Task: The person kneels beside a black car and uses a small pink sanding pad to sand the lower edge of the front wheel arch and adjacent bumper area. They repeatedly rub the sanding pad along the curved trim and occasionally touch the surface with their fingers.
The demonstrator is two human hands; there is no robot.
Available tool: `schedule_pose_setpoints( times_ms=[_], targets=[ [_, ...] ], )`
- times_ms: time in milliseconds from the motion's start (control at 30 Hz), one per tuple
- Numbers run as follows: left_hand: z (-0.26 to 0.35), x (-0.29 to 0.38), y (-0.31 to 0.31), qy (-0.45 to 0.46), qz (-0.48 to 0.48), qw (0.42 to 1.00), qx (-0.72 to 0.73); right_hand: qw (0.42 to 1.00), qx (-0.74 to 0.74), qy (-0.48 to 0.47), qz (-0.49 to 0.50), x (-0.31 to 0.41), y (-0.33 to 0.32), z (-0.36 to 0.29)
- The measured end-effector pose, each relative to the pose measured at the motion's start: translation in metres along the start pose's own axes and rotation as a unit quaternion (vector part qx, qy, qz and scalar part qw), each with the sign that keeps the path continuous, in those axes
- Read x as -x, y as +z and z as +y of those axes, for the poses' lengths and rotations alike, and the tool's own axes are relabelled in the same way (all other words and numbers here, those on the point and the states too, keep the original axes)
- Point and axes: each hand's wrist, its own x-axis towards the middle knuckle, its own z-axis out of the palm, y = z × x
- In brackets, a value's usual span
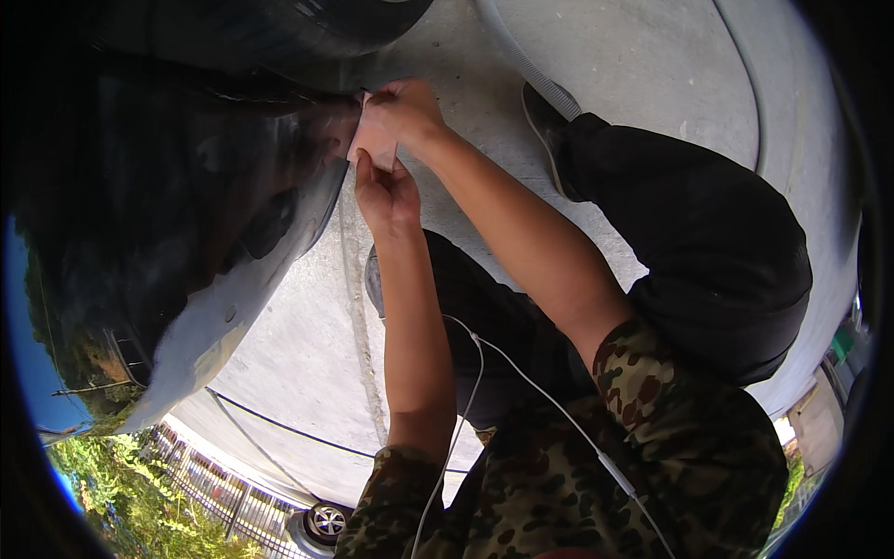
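Note:
A pale pink sheet (pixel 377 138), perhaps abrasive paper, lies against the lower edge of a glossy black car body panel (pixel 279 147). My right hand (pixel 408 112) grips its upper part, with the fingers close to the panel edge. Lower down, my left hand (pixel 387 195) pinches the sheet's near edge, thumb on top. What lies behind the sheet is hidden by it and by my fingers. Further along the panel is a dull grey patch (pixel 202 328) with a small round mark.
A dark rounded part, apparently a tyre (pixel 349 24), is at the top. A grey corrugated hose (pixel 520 59) reaches my shoe (pixel 548 140); a thinner hose (pixel 751 91) runs farther right. A black cable (pixel 293 419) crosses the concrete floor (pixel 293 349). A white earphone cord (pixel 545 395) hangs before me.

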Motion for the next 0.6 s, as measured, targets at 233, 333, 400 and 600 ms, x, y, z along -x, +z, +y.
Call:
schedule_pose_setpoints(
  times_ms=[233,333,400,600],
  targets=[
    [0.004,0.012,-0.005,-0.003,-0.029,0.999,-0.013,0.998,0.064,0.000,-0.003,0.018,0.002,-0.007],
    [0.005,0.015,-0.001,-0.013,-0.070,0.997,-0.019,1.000,0.020,-0.019,0.001,0.021,0.000,-0.013],
    [0.002,0.008,0.004,-0.017,-0.084,0.996,-0.011,1.000,-0.011,0.011,0.015,0.013,-0.003,-0.019],
    [0.008,0.001,-0.003,-0.008,-0.020,0.999,-0.024,0.999,0.034,-0.003,-0.004,0.012,0.000,-0.017]
  ],
)
